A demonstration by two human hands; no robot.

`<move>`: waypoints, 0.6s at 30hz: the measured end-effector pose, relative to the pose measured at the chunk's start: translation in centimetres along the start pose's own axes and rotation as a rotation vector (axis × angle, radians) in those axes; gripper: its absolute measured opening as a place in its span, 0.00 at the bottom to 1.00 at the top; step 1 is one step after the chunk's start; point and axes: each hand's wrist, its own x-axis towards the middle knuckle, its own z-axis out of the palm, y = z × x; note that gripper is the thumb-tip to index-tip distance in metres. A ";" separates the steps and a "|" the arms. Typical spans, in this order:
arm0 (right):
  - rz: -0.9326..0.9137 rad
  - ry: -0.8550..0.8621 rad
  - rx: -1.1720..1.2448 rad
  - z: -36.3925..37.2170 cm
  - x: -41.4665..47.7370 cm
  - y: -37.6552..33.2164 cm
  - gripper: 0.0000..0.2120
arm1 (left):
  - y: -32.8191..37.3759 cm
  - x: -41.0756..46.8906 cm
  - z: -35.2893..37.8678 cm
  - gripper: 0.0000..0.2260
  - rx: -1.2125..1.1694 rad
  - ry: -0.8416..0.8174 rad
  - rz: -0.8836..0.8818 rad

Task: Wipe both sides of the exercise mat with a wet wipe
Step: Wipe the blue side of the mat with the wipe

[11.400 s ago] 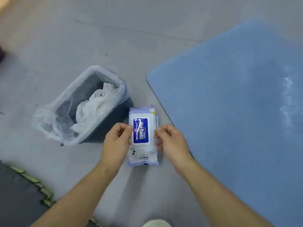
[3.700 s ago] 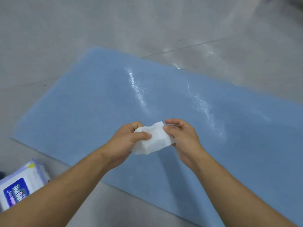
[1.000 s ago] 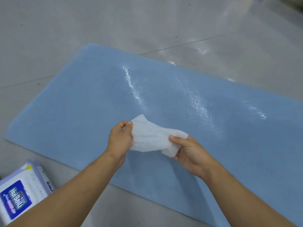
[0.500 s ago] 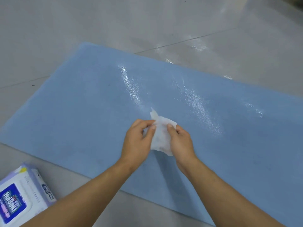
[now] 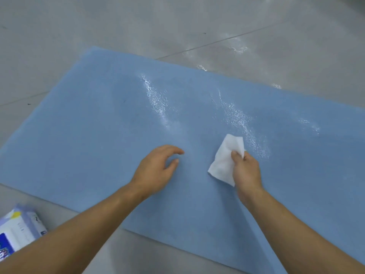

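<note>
A blue exercise mat (image 5: 98,139) lies flat on the grey floor and fills most of the view, with shiny wet streaks near its middle. My right hand (image 5: 245,171) pinches a white wet wipe (image 5: 224,161) that hangs from thumb and fingers just over the mat. To its left, my left hand (image 5: 156,169) hovers over the mat with loosely curved fingers and holds nothing.
A pack of wet wipes (image 5: 17,232) lies on the floor at the lower left, off the mat's near edge and partly cut by the frame. Grey tiled floor (image 5: 177,20) with glare surrounds the mat.
Both hands held the wipe together half a second ago. My left hand has let go and moved left; my right hand carries the wipe to the right.
</note>
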 end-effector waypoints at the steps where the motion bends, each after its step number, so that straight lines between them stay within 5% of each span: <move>1: -0.085 0.038 -0.068 -0.2 0.8 -0.3 0.12 | -1.4 0.7 -0.3 0.14 0.110 0.007 0.028; 6: -0.655 -0.080 -0.664 0.1 2.7 -0.5 0.12 | -6.6 4.4 -1.9 0.31 0.490 -0.050 -0.008; 9: -0.701 -0.209 -0.993 0.7 3.4 2.5 0.27 | -7.9 5.5 -2.1 0.33 0.595 -0.087 -0.020; 18: -1.042 -0.371 -1.271 0.7 -0.2 7.1 0.27 | -9.1 7.5 -1.7 0.33 0.701 -0.035 0.070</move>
